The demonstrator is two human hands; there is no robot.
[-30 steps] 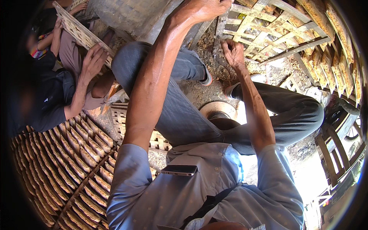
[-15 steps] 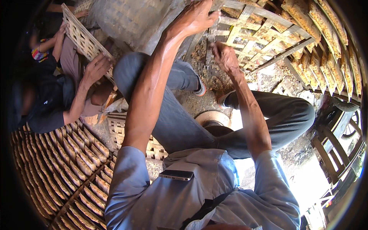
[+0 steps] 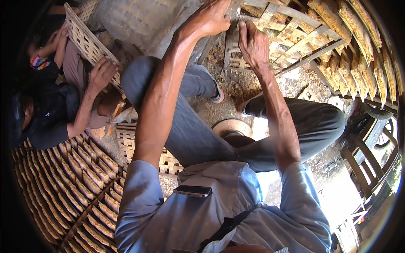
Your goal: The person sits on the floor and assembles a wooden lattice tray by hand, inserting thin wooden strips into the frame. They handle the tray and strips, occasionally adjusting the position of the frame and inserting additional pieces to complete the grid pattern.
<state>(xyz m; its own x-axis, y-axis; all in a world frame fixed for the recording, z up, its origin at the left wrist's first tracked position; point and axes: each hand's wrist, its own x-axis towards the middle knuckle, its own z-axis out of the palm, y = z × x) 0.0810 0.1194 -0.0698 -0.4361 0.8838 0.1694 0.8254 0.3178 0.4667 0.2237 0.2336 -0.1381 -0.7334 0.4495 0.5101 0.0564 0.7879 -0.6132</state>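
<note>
My left hand (image 3: 211, 20) is at the upper edge, over the end of a grey plastic-covered surface. Its fingers are curled and partly cut off by the picture's edge, so what they hold is hidden. My right hand (image 3: 255, 45) is just right of it, thumb and fingers pinched together. From the pinch a thin, pale, shiny sliver (image 3: 239, 14) points up; its kind is too small to tell. Behind and right of that hand stands a slatted wooden lattice rack (image 3: 291, 31), with yellowish crumbly pieces showing through it.
Long crumb-coated strips (image 3: 358, 36) stand in rows at upper right; more rows (image 3: 63, 181) fill the lower left. At left, a co-worker's hand (image 3: 103, 74) is at a woven lattice panel (image 3: 90, 40). A phone (image 3: 192, 191) lies on my lap; a round pale disc (image 3: 233, 126) is between my legs.
My right hand has risen toward the upper edge, and a thin shiny sliver now shows at its fingertips. My left hand has shifted slightly left. The co-worker's near hand has lifted a little.
</note>
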